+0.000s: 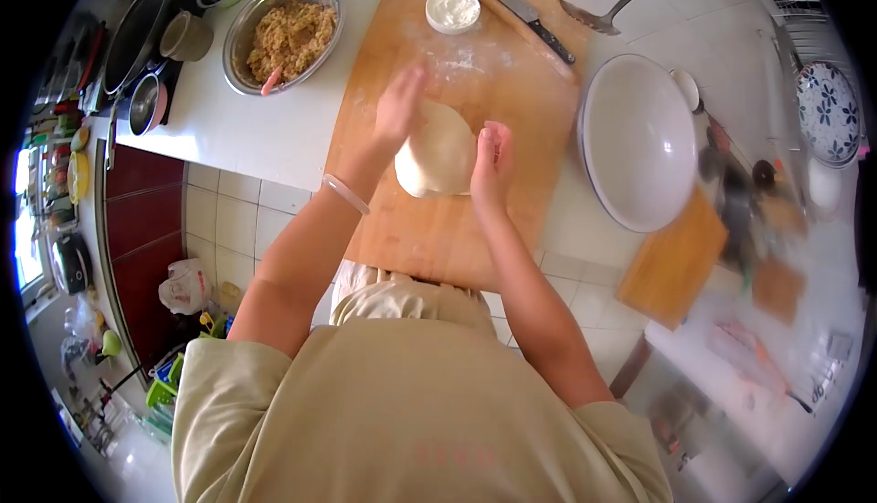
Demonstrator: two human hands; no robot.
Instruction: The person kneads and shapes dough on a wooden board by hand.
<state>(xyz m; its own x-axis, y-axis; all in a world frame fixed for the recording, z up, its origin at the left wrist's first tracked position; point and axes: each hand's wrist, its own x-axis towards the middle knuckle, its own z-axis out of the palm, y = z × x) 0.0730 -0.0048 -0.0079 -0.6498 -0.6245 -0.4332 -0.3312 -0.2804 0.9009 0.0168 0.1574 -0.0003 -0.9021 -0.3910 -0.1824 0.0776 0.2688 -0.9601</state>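
Note:
A smooth, pale round of dough (pixel 437 160) lies on a floured wooden board (pixel 402 238) in front of me. At the dough's upper left edge is my left hand (pixel 400 105), fingers stretched out and slightly blurred, with a clear bangle on its wrist. My right hand (pixel 491 160) stands on edge against the dough's right side, thumb up, the other fingers partly hidden. Neither hand grasps anything. Beyond the dough, a small white bowl of flour (pixel 453 10) sits on the board amid scattered flour.
A knife (pixel 525 15) and a rolling pin (pixel 521 30) lie at the board's far right. To the left stands a metal bowl of filling (pixel 290 39). A large white basin (pixel 638 142) and a small cutting board (pixel 674 261) are on the right. Metal utensils (pixel 607 21) lie beyond.

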